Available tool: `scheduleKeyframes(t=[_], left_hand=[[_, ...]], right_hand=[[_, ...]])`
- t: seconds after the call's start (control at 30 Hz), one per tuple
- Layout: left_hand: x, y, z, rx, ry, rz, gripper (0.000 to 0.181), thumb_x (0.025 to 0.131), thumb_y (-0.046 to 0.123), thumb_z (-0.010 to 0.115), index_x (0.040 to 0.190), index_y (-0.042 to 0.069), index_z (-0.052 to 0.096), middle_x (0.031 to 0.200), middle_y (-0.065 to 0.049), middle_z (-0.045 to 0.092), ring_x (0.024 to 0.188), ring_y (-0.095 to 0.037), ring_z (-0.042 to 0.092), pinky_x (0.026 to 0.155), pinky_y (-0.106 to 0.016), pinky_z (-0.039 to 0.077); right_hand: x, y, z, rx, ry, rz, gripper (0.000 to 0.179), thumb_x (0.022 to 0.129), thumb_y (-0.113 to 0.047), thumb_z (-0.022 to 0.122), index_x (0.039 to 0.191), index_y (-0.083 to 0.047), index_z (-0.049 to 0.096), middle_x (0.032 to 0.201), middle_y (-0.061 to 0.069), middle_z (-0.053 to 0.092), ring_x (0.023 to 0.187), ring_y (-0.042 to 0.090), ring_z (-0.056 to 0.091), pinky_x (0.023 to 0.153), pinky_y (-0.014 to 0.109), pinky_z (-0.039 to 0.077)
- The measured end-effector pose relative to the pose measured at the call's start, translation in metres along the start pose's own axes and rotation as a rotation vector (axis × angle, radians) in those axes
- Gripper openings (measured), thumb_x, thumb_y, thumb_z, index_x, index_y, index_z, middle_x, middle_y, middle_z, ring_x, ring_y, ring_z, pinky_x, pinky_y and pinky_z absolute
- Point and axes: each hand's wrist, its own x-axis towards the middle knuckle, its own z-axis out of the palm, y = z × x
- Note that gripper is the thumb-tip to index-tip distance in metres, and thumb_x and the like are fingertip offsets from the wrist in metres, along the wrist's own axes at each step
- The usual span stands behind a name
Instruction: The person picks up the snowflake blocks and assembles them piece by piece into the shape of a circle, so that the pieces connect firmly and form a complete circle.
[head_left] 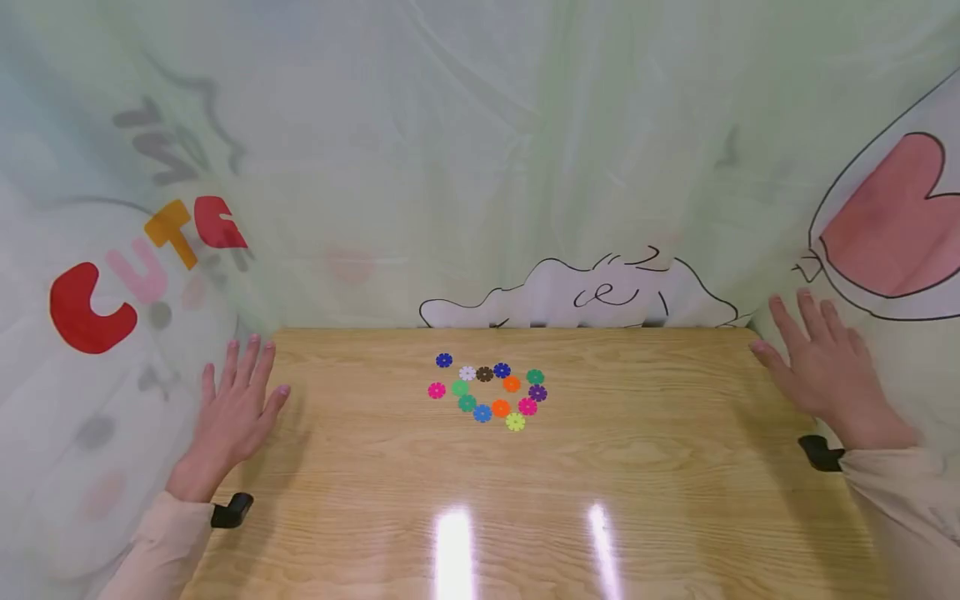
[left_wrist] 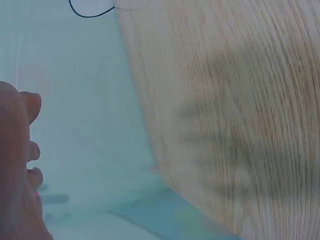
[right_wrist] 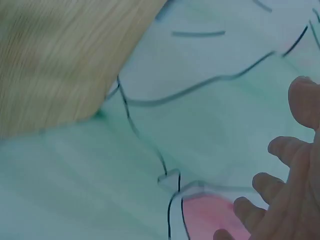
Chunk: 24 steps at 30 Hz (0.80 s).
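Note:
Several small notched plastic discs, snowflake-shaped, lie flat near the far middle of the wooden table (head_left: 360,467). Most form a rough ring, among them a white disc (head_left: 467,373), a brown disc (head_left: 484,374), a purple disc (head_left: 537,392) and a yellow-green disc (head_left: 515,422). A dark blue disc (head_left: 444,360) and a pink disc (head_left: 437,390) sit just left of the ring. My left hand (head_left: 236,408) is held over the table's left edge, fingers spread, holding nothing. Over the right edge, my right hand (head_left: 832,375) has its fingers spread too, away from the discs.
A pale printed curtain (head_left: 480,167) hangs behind the table and along both sides. Black wrist straps show on the left wrist (head_left: 232,510) and right wrist (head_left: 821,454). Two bright light reflections lie on the table's near part.

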Motion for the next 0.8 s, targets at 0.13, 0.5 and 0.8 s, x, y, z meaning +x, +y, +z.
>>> scheduleKeyframes(t=[0.13,0.5,0.8], left_hand=[[0.011,0.011,0.013,-0.033,-0.033,0.016,0.068,0.115,0.039,0.041,0.166,-0.003,0.022,0.176,-0.028,0.006,0.162,-0.051,-0.001,0.122,-0.080,0.003],[0.064,0.112,0.127,-0.301,-0.091,0.041,0.046,0.111,0.024,0.056,0.150,0.001,0.056,0.139,-0.024,0.060,0.128,-0.038,0.055,0.107,-0.054,0.051],[0.098,0.160,0.157,-0.484,-0.130,-0.067,0.023,0.095,0.013,0.080,0.116,0.007,0.072,0.111,-0.010,0.061,0.098,-0.023,0.056,0.085,-0.038,0.051]], right_hand=[[0.011,-0.027,0.028,0.091,0.040,-0.092,0.069,0.113,-0.039,0.048,0.163,0.004,0.027,0.166,0.043,0.018,0.151,0.066,0.019,0.115,0.082,0.022],[0.035,-0.221,0.132,0.420,-0.213,-0.232,0.046,0.103,-0.026,0.071,0.139,0.001,0.065,0.122,0.024,0.064,0.102,0.031,0.063,0.085,0.047,0.060],[0.048,-0.318,0.172,0.398,-0.246,-0.087,0.036,0.093,-0.032,0.083,0.119,-0.008,0.074,0.100,0.008,0.065,0.088,0.021,0.059,0.072,0.035,0.053]])
